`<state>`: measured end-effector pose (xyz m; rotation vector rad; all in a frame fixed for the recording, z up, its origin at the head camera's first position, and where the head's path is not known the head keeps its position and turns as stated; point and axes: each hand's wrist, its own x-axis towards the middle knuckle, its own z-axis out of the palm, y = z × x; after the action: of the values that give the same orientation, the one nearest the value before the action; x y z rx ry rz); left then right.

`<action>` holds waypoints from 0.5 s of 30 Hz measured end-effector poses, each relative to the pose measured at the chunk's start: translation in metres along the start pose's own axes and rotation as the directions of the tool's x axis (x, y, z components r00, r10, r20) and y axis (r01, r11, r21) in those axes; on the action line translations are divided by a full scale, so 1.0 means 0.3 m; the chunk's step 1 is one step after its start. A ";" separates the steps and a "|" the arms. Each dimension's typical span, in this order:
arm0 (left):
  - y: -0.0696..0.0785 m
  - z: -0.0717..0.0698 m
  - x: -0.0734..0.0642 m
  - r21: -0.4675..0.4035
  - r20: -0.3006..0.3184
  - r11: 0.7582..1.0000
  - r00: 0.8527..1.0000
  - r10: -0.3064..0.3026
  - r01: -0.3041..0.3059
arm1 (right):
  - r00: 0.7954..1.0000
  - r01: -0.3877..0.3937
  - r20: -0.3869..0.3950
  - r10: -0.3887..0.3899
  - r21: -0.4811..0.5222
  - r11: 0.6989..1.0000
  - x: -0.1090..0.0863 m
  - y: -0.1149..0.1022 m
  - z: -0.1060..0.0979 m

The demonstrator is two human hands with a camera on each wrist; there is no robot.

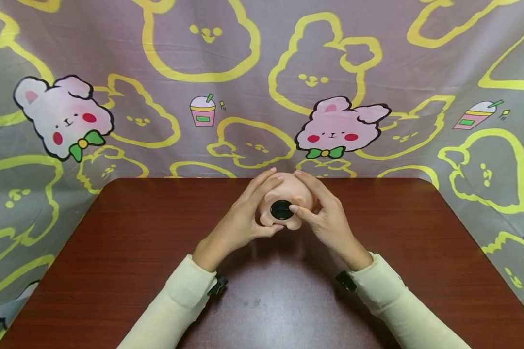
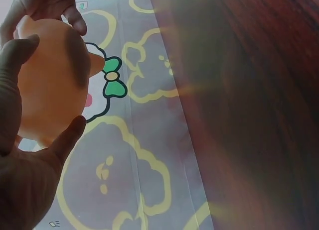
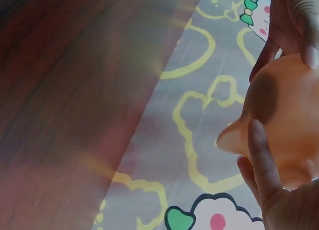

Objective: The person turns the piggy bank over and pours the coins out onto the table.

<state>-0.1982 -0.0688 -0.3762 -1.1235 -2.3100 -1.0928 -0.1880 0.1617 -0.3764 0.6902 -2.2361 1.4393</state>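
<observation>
Both hands hold a peach-pink piggy bank [image 1: 288,185] up over the far part of the table, its underside with stubby feet turned towards the head camera. A round black plug [image 1: 280,210] sits in that underside. My left hand [image 1: 240,215] grips the bank from the left, thumb low near a foot and fingers over the upper side. On the right side, my right hand [image 1: 334,220] holds it with fingers curved over the top, its thumb tip at the plug's right edge. In the wrist views the smooth body of the bank [image 2: 52,90] shows, with a pointed part sticking out.
A dark red-brown wooden table [image 1: 135,252] lies under the hands. Behind it and at both sides hangs a grey-pink curtain [image 1: 262,97] printed with cartoon rabbits, cups and yellow outlines. The bank is close to the table's far edge.
</observation>
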 end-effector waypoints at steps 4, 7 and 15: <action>0.000 -0.007 -0.004 0.005 -0.017 1.000 1.000 -0.020 0.020 | 0.999 0.051 0.000 -0.051 -0.023 0.998 0.000 -0.008 0.007; 0.003 -0.011 -0.005 -0.004 -0.018 0.999 0.999 -0.046 0.046 | 0.994 0.104 -0.008 -0.105 -0.046 0.993 0.000 -0.010 0.011; 0.000 -0.017 -0.007 -0.101 0.016 0.984 0.989 -0.146 0.147 | 0.981 0.191 0.058 -0.186 -0.081 0.978 -0.013 -0.005 0.007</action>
<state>-0.1969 -0.0736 -0.3741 -1.0082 -2.3993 -1.2754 -0.1841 0.1601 -0.3782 0.8919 -2.1885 1.2397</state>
